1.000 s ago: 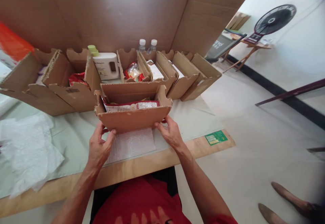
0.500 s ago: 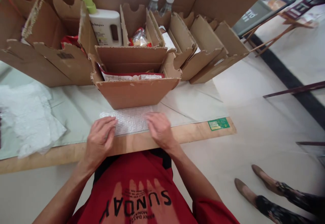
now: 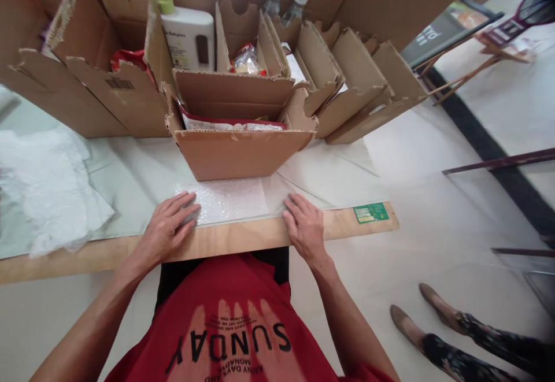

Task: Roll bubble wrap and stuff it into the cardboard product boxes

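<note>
Head view: bubble wrap sheet (image 3: pixel 229 200), white, dimpled, rectangular, flat on worktop (image 3: pixel 130 168) at near edge, long axis left to right, just before open cardboard box (image 3: pixel 238 151). Left hand (image 3: pixel 167 229) flat, fingers spread on sheet's left end. Right hand (image 3: pixel 306 229) open, flat, beside right end.

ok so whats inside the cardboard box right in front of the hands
The cardboard box shows the top edge of a red and white packet behind its front wall. The wall covers the rest of the packet and the bottom of the box.
</note>
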### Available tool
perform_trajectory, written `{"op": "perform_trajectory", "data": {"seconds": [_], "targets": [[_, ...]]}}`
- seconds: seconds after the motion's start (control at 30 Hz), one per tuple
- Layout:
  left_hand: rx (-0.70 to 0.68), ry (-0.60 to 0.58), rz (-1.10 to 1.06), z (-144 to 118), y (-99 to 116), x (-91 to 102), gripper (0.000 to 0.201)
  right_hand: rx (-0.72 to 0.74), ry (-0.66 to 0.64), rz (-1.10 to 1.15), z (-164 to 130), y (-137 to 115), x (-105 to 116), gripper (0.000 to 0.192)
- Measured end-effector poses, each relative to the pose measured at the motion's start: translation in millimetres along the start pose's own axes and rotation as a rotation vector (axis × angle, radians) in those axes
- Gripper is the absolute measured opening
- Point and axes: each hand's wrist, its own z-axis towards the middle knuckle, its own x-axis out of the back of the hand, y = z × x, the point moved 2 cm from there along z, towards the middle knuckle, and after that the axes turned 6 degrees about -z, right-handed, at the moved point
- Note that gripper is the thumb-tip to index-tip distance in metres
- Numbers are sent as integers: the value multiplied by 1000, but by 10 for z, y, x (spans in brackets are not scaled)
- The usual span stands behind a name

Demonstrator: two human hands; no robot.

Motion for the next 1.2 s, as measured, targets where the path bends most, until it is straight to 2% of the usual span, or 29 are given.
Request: {"op": "perform_trajectory", "data": {"seconds": [0.07, 0.17, 0.27, 0.37, 0.43, 0.53, 0.63, 0.7, 0.77, 0.87, 0.93, 1.0, 1.07, 1.13, 1.2], "targets": [[67, 75, 37, 9, 43, 57, 27, -66, 44, 9, 60, 21, 54, 31], [304, 187, 202, 37, 25, 160, 35, -100, -5, 10, 341, -207, -7, 26], [510, 136, 315, 119, -81, 193, 46, -121, -125, 39, 615, -484, -160, 25], [585, 57, 213, 229, -158, 169, 28, -134, -172, 225, 687, -594, -247, 7], [593, 87, 35, 269, -137, 177, 16, -138, -142, 452, 641, -573, -210, 5], [574, 195, -231, 248, -20, 263, 13, -106, -43, 749, 552, -494, -24, 15], [399, 292, -295, 166, 70, 396, 17, 34, 35, 818, 504, -424, 177, 31], [179, 240, -209, 82, 61, 446, 19, 186, 7, 732, 460, -351, 234, 37], [26, 85, -81, -37, -3, 452, 27, 316, -75, 569, 374, -228, 229, 42], [5, -58, -14, -219, -60, 486, 35, 344, -171, 387, 211, -20, 217, 42], [19, -32, -9, -256, 30, 528, 37, 262, -138, 349, 155, -5, 245, 32], [-1, 30, 4, -195, 204, 522, 41, 197, -56, 349, 183, -187, 256, 22], [-36, 47, 22, -78, 378, 418, 46, 239, -36, 362, 275, -550, 184, 21], [-53, 4, 44, 22, 465, 239, 48, 379, -117, 355, 371, -946, 27, 28], [-27, -62, 60, 52, 435, 65, 44, 511, -211, 317, 412, -1165, -141, 35]]}}
